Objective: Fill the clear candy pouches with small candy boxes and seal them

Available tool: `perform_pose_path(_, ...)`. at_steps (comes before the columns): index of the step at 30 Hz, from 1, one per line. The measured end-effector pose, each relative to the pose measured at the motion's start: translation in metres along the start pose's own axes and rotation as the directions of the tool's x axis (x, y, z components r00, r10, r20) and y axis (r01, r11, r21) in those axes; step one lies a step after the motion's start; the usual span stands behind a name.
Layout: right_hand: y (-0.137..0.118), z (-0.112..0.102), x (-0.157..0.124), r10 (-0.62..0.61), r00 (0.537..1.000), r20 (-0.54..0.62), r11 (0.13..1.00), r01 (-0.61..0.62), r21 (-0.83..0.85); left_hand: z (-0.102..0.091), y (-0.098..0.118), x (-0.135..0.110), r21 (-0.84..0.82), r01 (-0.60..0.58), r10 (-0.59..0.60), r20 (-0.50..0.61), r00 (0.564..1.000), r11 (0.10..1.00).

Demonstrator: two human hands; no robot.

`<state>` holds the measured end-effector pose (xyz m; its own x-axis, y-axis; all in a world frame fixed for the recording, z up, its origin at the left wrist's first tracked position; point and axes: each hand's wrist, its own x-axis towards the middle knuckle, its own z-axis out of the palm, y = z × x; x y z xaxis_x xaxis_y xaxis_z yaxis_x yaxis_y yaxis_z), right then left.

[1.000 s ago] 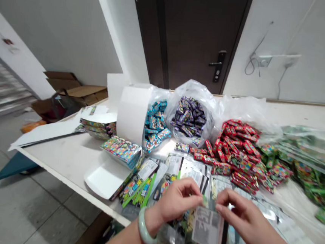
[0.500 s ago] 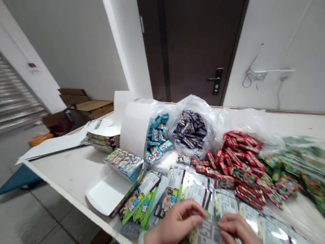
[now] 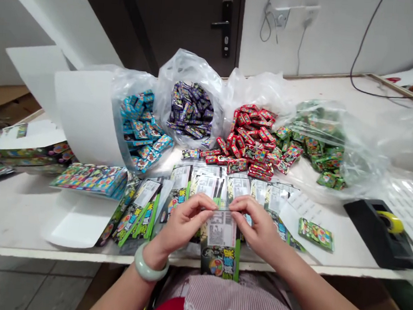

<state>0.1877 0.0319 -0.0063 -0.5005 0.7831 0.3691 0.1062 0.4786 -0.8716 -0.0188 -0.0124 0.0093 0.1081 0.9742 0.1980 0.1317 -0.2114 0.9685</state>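
Between my two hands is a printed candy pouch, black, green and white, hanging over the table's front edge. My left hand pinches its upper left corner between thumb and fingers. At the upper right corner, my right hand grips it the same way. Behind my hands lies a row of similar flat pouches. Further left, more pouches overlap beside an opened white box holding a row of small colourful packs.
Plastic bags spill blue, purple, red and green wrapped candies along the back. A black tape dispenser stands at right, near a single green pack. Stacked display boxes sit at left.
My view has swung right and down, bringing the tape dispenser and the table's right side into sight. Both hands still hold the pouch by its top edge, now nearer the front edge.
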Motion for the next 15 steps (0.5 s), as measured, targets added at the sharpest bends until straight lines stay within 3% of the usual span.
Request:
perform_pose_path(3, -0.003, 0.005, 0.001, 0.002, 1.0, -0.029, 1.0, -0.002, 0.001, -0.001, 0.0, 0.001, 0.09, -0.014, 0.011, 0.032, 0.999, 0.996)
perform_pose_path(6, 0.0, 0.002, 0.004, 0.05, 0.999, -0.004, 0.996, -0.05, 0.069, -0.001, -0.006, 0.003, 0.18, 0.003, 0.0, -0.015, 1.0, 0.984)
perform_pose_path(9, 0.02, -0.031, -0.001, 0.211, 0.978, 0.003, 0.972, -0.21, 0.105, 0.0, -0.014, 0.006, 0.234, 0.071, -0.045, -0.115, 0.992, 0.97)
perform_pose_path(11, 0.039, -0.072, -0.015, 0.371, 0.91, -0.183, 0.919, -0.388, -0.068, 0.001, -0.017, 0.008, 0.25, 0.108, -0.07, -0.157, 0.985, 0.962)
perform_pose_path(12, 0.05, -0.096, -0.025, 0.423, 0.833, -0.356, 0.827, -0.515, -0.223, 0.001, -0.018, 0.008, 0.256, 0.122, -0.08, -0.17, 0.982, 0.959)
perform_pose_path(15, 0.08, -0.158, -0.053, 0.448, 0.699, -0.558, 0.66, -0.679, -0.322, 0.004, -0.019, 0.01, 0.266, 0.138, -0.088, -0.192, 0.978, 0.954)
